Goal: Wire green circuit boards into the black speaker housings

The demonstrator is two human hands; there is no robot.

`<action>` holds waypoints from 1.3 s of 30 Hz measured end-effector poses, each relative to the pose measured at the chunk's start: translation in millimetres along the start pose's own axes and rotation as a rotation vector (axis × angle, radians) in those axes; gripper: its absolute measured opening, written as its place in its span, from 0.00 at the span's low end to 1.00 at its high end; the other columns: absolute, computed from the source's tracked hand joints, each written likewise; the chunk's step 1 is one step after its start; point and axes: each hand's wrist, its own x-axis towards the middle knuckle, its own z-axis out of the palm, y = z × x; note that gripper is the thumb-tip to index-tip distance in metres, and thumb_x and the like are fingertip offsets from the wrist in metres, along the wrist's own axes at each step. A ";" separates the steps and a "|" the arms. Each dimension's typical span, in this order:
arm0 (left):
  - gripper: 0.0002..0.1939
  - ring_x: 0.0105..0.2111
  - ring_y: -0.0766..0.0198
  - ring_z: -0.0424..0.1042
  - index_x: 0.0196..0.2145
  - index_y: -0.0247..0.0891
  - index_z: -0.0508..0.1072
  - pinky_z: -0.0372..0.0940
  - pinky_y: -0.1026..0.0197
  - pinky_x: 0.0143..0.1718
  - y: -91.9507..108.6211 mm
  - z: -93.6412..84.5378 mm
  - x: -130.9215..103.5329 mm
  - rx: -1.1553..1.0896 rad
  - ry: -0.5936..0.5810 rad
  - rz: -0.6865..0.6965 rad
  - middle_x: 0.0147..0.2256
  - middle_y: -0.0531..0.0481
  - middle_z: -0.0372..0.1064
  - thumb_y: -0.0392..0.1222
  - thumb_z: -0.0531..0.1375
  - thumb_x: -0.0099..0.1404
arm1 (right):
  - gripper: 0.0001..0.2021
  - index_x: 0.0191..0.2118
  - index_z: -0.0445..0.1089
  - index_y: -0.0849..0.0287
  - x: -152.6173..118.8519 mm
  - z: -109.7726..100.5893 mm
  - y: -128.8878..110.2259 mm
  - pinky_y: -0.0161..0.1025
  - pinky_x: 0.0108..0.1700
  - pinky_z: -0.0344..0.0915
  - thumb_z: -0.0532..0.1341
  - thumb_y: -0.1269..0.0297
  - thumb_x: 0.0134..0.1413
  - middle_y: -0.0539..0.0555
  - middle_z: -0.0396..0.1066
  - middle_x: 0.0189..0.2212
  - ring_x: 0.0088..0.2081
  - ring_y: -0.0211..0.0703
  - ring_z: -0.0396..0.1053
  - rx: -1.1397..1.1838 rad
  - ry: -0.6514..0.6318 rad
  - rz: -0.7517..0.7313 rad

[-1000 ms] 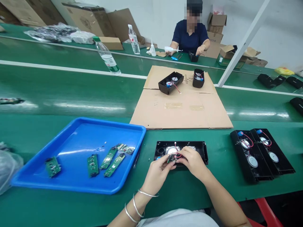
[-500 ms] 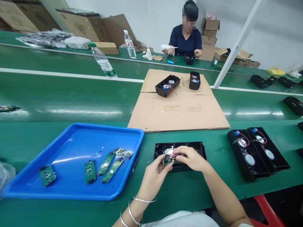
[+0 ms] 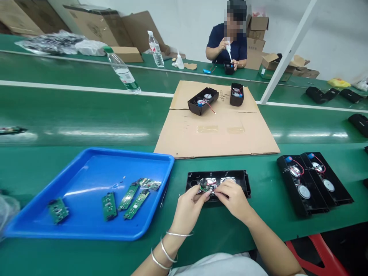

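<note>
In front of me a black speaker housing lies open side up on the green bench, two round speakers inside. My left hand pinches a small green circuit board over the housing's left half. Close against the board, my right hand has thumb and forefinger pressed together at a small white connector with thin wires. The fingers partly cover the connector, so whether it sits in the board I cannot tell. A blue tray to the left holds several green circuit boards.
Two black housings with speakers stand at my right. A cardboard sheet beyond carries two more housings. Water bottles stand at the back left. Across the bench, a person holds a white bottle over a black part. A white post rises at right.
My right hand has shifted down and closer to the board's lower edge, uncovering the second speaker. My left hand still holds the board. The person opposite has raised the white bottle, nozzle down.
</note>
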 end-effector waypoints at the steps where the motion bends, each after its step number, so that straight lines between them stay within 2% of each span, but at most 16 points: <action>1: 0.11 0.31 0.55 0.77 0.34 0.36 0.73 0.73 0.56 0.35 -0.2 -0.6 0.0 -0.004 -0.009 -0.009 0.30 0.48 0.76 0.43 0.59 0.53 | 0.13 0.31 0.71 0.60 -0.3 2.0 0.0 0.39 0.34 0.62 0.52 0.65 0.62 0.54 0.69 0.28 0.31 0.41 0.64 -0.046 0.005 -0.037; 4: 0.12 0.31 0.54 0.77 0.35 0.36 0.73 0.73 0.55 0.37 -1.4 -1.6 0.5 -0.014 -0.023 -0.023 0.31 0.48 0.76 0.43 0.60 0.53 | 0.14 0.31 0.70 0.60 -1.1 5.0 1.4 0.38 0.32 0.62 0.50 0.65 0.63 0.54 0.69 0.27 0.30 0.40 0.63 -0.148 0.010 -0.095; 12: 0.08 0.31 0.56 0.77 0.29 0.36 0.73 0.74 0.56 0.35 -2.3 0.4 1.8 -0.067 -0.007 -0.035 0.29 0.51 0.74 0.42 0.61 0.51 | 0.15 0.29 0.69 0.61 0.2 8.2 -2.2 0.37 0.29 0.58 0.48 0.69 0.63 0.54 0.68 0.24 0.27 0.41 0.60 -0.299 0.003 -0.163; 17: 0.12 0.33 0.55 0.76 0.32 0.34 0.74 0.75 0.54 0.36 -0.6 3.0 -1.6 -0.183 -0.010 -0.081 0.31 0.50 0.74 0.44 0.61 0.52 | 0.13 0.28 0.68 0.59 -4.8 18.3 -3.5 0.39 0.30 0.60 0.49 0.67 0.62 0.54 0.67 0.24 0.28 0.43 0.62 -0.280 0.043 -0.007; 20: 0.17 0.35 0.53 0.76 0.36 0.33 0.74 0.75 0.51 0.37 -2.5 6.4 -3.8 -0.212 0.035 -0.082 0.36 0.46 0.76 0.48 0.61 0.53 | 0.06 0.38 0.66 0.59 -5.7 21.1 -1.3 0.39 0.32 0.64 0.53 0.65 0.59 0.53 0.68 0.26 0.29 0.43 0.66 -0.170 0.053 0.169; 22: 0.17 0.35 0.53 0.76 0.36 0.33 0.73 0.75 0.51 0.37 -4.3 9.3 -4.9 -0.187 0.089 -0.046 0.36 0.45 0.76 0.50 0.60 0.54 | 0.10 0.45 0.64 0.59 -4.9 21.1 0.4 0.40 0.33 0.65 0.55 0.66 0.57 0.53 0.68 0.27 0.30 0.44 0.67 -0.131 0.049 0.231; 24: 0.14 0.33 0.54 0.77 0.32 0.35 0.72 0.75 0.53 0.35 -5.4 11.9 -5.5 -0.135 0.130 -0.001 0.33 0.47 0.77 0.50 0.59 0.55 | 0.11 0.46 0.64 0.59 -3.9 20.7 1.5 0.41 0.34 0.65 0.55 0.67 0.57 0.54 0.68 0.28 0.31 0.45 0.67 -0.135 0.042 0.224; 28: 0.08 0.29 0.57 0.77 0.26 0.39 0.70 0.75 0.58 0.33 -4.6 14.6 -5.7 -0.062 0.165 0.040 0.26 0.52 0.76 0.47 0.59 0.55 | 0.07 0.41 0.66 0.59 -3.7 21.3 1.8 0.41 0.34 0.66 0.56 0.69 0.55 0.55 0.69 0.29 0.32 0.46 0.68 -0.114 0.032 0.219; 39: 0.06 0.23 0.60 0.76 0.28 0.40 0.71 0.73 0.63 0.26 -3.7 14.5 -7.3 0.017 0.165 0.069 0.26 0.52 0.75 0.44 0.57 0.56 | 0.08 0.38 0.66 0.57 1.4 24.7 0.7 0.39 0.34 0.67 0.59 0.73 0.52 0.53 0.70 0.30 0.31 0.43 0.69 -0.062 0.051 0.310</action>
